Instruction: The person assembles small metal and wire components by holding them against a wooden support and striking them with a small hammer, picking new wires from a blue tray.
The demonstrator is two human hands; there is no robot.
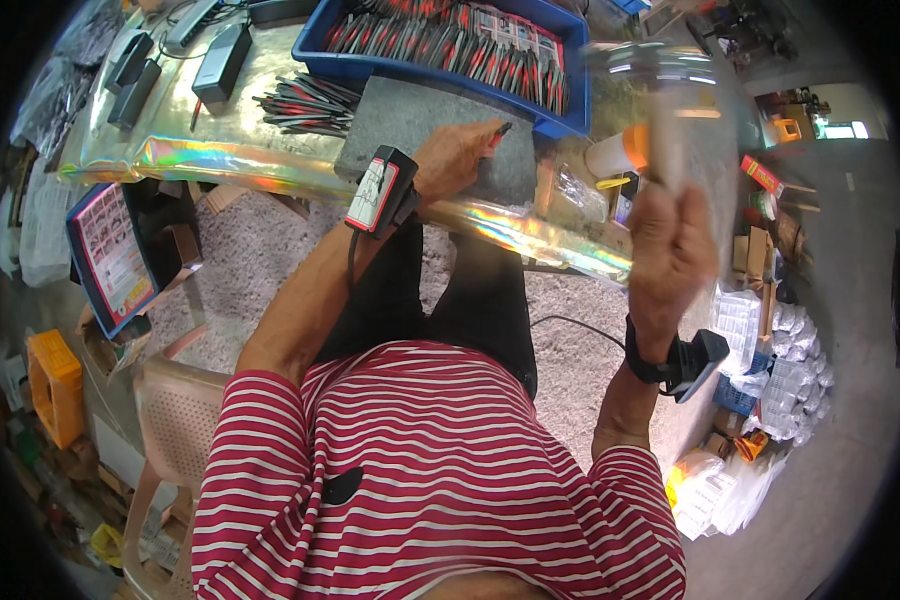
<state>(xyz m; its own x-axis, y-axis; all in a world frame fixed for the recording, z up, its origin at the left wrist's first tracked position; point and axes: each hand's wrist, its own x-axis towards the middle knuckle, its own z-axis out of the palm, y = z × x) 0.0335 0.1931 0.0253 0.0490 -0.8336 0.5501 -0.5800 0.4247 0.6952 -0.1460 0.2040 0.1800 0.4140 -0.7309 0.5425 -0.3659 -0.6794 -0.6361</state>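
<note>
My left hand rests over a flat grey slab on the table. Its fingers pinch a small red-and-black piece, whose kind is unclear. Raised to the right, my right hand is closed round the handle of a hammer. Motion smears the hammer, and its blurred head shows above the hand. Beside the slab lies a loose pile of thin red-and-black pieces. Behind it, a blue bin holds rows of similar thin pieces.
Grey box-shaped devices with cables stand at the table's far left. A white container with an orange part is right of the slab. A plastic chair stands at my left. Wrapped packages are stacked at the right.
</note>
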